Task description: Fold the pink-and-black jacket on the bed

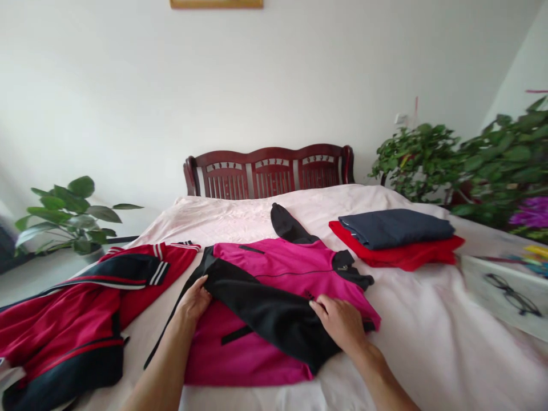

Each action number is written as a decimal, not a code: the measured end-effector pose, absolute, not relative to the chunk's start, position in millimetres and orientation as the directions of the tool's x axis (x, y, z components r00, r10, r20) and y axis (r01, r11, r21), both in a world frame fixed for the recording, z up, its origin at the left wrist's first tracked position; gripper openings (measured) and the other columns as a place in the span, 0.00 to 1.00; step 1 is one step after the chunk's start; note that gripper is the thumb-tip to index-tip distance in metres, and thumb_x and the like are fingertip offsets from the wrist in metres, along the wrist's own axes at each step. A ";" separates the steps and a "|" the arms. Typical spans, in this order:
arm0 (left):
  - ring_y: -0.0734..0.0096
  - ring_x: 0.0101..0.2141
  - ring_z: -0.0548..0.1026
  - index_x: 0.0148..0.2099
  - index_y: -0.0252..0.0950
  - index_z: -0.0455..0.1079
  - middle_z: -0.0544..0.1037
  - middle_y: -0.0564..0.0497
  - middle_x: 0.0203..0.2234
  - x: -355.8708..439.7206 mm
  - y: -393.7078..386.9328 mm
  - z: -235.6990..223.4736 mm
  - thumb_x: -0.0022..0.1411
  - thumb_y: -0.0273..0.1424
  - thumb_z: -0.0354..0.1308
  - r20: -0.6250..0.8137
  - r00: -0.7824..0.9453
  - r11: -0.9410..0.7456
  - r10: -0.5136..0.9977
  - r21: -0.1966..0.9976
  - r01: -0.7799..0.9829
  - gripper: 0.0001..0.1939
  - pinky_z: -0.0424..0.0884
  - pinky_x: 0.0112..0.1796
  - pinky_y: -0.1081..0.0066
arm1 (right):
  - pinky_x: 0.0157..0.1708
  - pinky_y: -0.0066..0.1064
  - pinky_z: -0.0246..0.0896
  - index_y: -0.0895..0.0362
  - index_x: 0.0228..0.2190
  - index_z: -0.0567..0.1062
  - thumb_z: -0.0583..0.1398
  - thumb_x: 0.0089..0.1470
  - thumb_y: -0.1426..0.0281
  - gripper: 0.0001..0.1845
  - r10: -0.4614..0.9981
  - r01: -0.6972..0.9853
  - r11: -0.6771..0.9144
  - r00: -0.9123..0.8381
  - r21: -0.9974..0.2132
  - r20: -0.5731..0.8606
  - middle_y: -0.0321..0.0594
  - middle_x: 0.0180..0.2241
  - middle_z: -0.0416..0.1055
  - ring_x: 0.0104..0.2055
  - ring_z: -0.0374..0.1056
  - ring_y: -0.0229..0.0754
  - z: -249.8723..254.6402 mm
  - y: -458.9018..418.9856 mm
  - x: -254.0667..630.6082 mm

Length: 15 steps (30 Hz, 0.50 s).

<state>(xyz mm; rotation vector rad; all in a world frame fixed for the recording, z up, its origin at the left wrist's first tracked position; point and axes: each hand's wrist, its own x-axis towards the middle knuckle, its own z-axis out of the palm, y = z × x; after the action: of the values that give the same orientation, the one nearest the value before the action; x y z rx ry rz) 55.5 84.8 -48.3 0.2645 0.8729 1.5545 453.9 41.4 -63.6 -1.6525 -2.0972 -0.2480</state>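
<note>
A magenta jacket (295,257) with black sleeves lies flat on the bed, its collar toward the right and its hem toward the left. The near black sleeve (257,302) is laid across the jacket's body. My left hand (197,298) is closed on this sleeve at its left end, beside the hem. Nearer the collar, my right hand (340,319) pinches the upper edge of the same sleeve. The far sleeve (287,224) sticks out toward the headboard.
Red and navy clothing (81,308) with white stripes lies loosely at left. A folded navy garment (398,227) rests on a folded red one (406,257) at right. Eyeglasses (514,295) lie near the right edge. Beyond are a wooden headboard (272,171) and potted plants (419,160).
</note>
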 end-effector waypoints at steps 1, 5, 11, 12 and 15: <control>0.67 0.38 0.82 0.57 0.35 0.70 0.84 0.46 0.35 55.7 82.5 -48.2 0.69 0.25 0.48 -0.292 -0.190 0.049 0.937 0.651 -0.758 0.17 0.79 0.39 0.73 | 0.28 0.32 0.47 0.52 0.28 0.76 0.51 0.66 0.57 0.22 0.873 0.959 0.250 -0.164 -0.133 0.459 0.39 0.26 0.79 0.29 0.75 0.42 -62.8 41.3 455.1; 0.69 0.35 0.83 0.55 0.37 0.71 0.84 0.48 0.33 54.6 79.5 -54.8 0.68 0.23 0.48 -0.247 -0.197 0.007 0.949 0.640 -0.769 0.17 0.80 0.38 0.74 | 0.27 0.33 0.46 0.53 0.28 0.77 0.54 0.63 0.55 0.21 0.886 0.967 0.201 -0.111 -0.157 0.450 0.41 0.25 0.79 0.28 0.74 0.42 -61.9 42.8 459.1; 0.74 0.22 0.79 0.38 0.35 0.72 0.80 0.54 0.23 55.3 80.9 -69.6 0.60 0.18 0.54 -0.224 -0.260 -0.046 0.939 0.670 -0.741 0.09 0.77 0.27 0.77 | 0.25 0.31 0.45 0.51 0.30 0.77 0.54 0.63 0.57 0.17 0.952 0.979 0.124 -0.071 -0.160 0.298 0.37 0.26 0.79 0.30 0.75 0.43 -67.7 45.1 460.8; 0.74 0.22 0.78 0.37 0.36 0.72 0.80 0.54 0.23 56.2 80.1 -70.8 0.59 0.18 0.55 -0.203 -0.261 -0.058 0.944 0.677 -0.734 0.09 0.77 0.27 0.76 | 0.25 0.31 0.45 0.51 0.31 0.77 0.54 0.63 0.57 0.17 0.954 0.982 0.118 -0.070 -0.150 0.292 0.37 0.26 0.79 0.31 0.76 0.44 -69.0 45.2 460.9; 0.73 0.24 0.78 0.39 0.36 0.72 0.80 0.53 0.26 59.3 76.0 -71.3 0.55 0.19 0.59 -0.126 -0.275 -0.110 0.953 0.702 -0.704 0.10 0.77 0.31 0.74 | 0.25 0.31 0.48 0.51 0.30 0.77 0.53 0.64 0.56 0.19 0.947 0.983 0.133 -0.088 -0.129 0.309 0.38 0.26 0.79 0.31 0.76 0.45 -72.1 45.6 462.5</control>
<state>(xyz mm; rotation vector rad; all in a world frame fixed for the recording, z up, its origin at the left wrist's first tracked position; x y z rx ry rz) 59.3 76.0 -71.3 0.4293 0.7979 1.6922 462.5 45.6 -72.1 -1.8734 -2.1004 -0.1583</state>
